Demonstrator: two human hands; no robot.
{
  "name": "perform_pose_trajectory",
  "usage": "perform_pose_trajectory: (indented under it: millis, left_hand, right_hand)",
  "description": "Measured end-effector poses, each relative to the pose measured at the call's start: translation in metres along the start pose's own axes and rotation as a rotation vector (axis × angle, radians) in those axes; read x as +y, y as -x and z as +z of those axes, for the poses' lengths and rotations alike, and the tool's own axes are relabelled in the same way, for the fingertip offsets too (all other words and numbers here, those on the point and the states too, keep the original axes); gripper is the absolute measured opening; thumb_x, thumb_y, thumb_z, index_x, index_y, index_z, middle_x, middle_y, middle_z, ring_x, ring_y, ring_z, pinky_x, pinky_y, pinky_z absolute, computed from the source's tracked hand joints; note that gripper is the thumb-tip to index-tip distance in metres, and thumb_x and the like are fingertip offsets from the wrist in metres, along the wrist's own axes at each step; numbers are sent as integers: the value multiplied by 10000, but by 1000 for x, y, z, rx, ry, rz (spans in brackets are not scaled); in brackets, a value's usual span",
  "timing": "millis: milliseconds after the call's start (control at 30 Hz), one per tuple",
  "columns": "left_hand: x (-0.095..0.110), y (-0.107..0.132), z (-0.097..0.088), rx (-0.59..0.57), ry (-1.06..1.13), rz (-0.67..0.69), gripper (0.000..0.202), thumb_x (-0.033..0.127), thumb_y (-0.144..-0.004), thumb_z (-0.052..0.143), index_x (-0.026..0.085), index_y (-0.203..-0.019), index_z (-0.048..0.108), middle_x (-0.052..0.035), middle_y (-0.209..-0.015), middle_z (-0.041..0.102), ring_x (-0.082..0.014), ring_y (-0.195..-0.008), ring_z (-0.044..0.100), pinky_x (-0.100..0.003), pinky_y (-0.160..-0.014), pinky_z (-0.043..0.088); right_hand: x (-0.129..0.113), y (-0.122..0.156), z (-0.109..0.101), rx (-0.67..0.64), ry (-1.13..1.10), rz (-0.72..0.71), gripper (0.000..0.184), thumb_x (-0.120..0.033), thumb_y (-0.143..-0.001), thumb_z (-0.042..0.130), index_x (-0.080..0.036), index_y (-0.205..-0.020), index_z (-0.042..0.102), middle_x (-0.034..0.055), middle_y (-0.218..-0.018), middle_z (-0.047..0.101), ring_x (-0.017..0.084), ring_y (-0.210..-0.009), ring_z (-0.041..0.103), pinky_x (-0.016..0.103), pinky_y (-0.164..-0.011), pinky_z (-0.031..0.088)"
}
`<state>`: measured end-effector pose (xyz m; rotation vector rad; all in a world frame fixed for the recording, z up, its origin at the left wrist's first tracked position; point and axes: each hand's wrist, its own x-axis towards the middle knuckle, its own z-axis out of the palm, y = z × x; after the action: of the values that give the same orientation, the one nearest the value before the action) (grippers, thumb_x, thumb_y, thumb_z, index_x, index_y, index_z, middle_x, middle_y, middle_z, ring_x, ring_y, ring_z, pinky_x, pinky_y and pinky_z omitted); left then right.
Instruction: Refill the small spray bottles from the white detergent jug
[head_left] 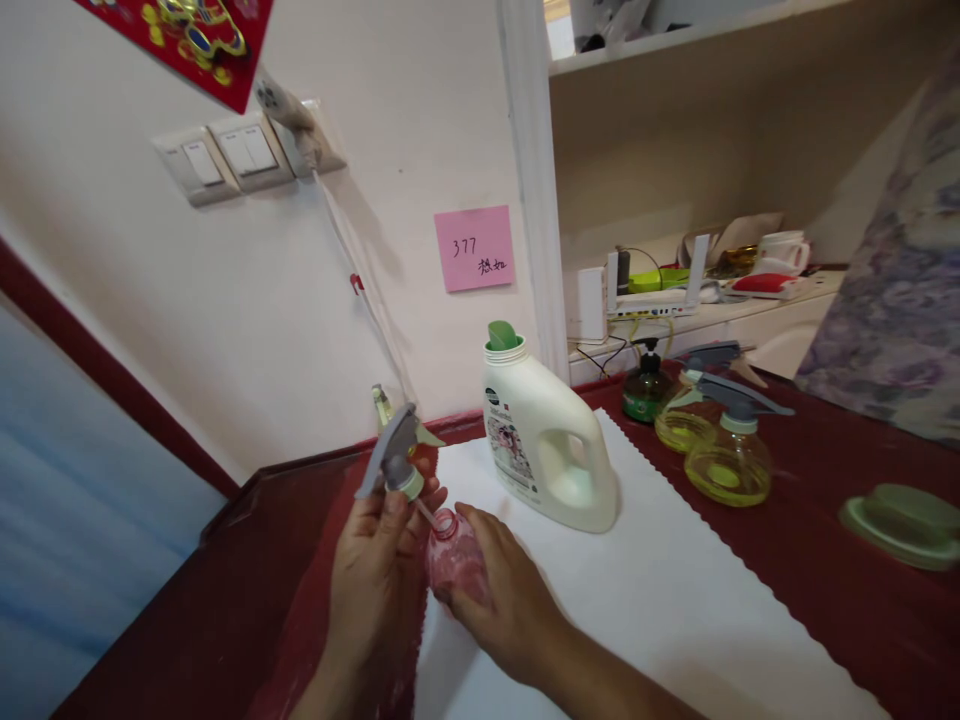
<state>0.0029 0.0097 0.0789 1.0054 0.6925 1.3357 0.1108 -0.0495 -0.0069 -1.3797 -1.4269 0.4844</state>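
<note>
My left hand (382, 540) grips a grey spray nozzle (397, 460) by its pale green collar, with the thin dip tube slanting down to the right. The tube's lower end is at the open mouth of a small pink bottle (459, 560); I cannot tell how far inside it reaches. Wrapped around that bottle from the right is my right hand (506, 595), tilting it slightly. Just behind, a large cream detergent jug (559, 440) stands uncapped on a white sheet (637, 600), a green spout showing in its neck.
On the right of the dark red table (825, 450) stand spray bottles (727, 470) with yellow liquid and a dark pump bottle (645, 385). A green lid (904, 525) lies near the right edge. Behind, a white router (652, 300) sits by the shelf.
</note>
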Motion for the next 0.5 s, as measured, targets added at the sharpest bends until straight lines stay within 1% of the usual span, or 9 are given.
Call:
perform_pose_trajectory:
  millis: [33, 133, 233, 333, 500]
  left_hand:
    - [-9, 1, -6, -13, -26, -28, 387, 416, -811, 827, 254, -1138, 698, -39, -1125, 776, -214, -1001, 748, -311, -847, 621]
    - [-32, 3, -26, -48, -197, -86, 456, 462, -828, 803, 238, -1210, 691, -69, -1193, 766, -253, -1115, 715, -324, -924, 580]
    - [-45, 4, -39, -89, -278, -88, 535, 491, -840, 784, 242, -1298, 664, -77, -1255, 746, -270, -1210, 668, -334, -997, 539]
    - [-50, 4, -43, -101, -275, -87, 579, 504, -839, 780, 256, -1344, 643, -70, -1281, 734, -276, -1238, 649, -345, -1024, 523]
    - [-48, 3, -40, -116, -276, -54, 574, 490, -839, 784, 268, -1350, 646, -59, -1284, 730, -272, -1268, 623, -362, -1090, 471]
  right_hand:
    - [1, 0, 0, -1, 2, 1, 718, -189, -793, 687, -134, -1466, 443, 170, -1453, 558, 328, -1340, 521, 531, -1133, 429]
    - [2, -1, 1, 5, -9, 1, 728, -206, -800, 691, -148, -1479, 433, 163, -1466, 549, 318, -1353, 512, 516, -1143, 424]
    - [2, -2, 1, 1, -14, 4, 740, -213, -796, 692, -158, -1484, 427, 160, -1482, 539, 315, -1359, 506, 513, -1148, 418]
    - [3, -2, 2, -5, -11, 8, 756, -189, -780, 685, -143, -1489, 423, 166, -1486, 533, 317, -1365, 495, 518, -1155, 406]
    - [5, -2, 3, -13, -19, 12, 773, -184, -771, 708, -122, -1488, 428, 168, -1487, 527, 312, -1368, 485, 508, -1167, 392]
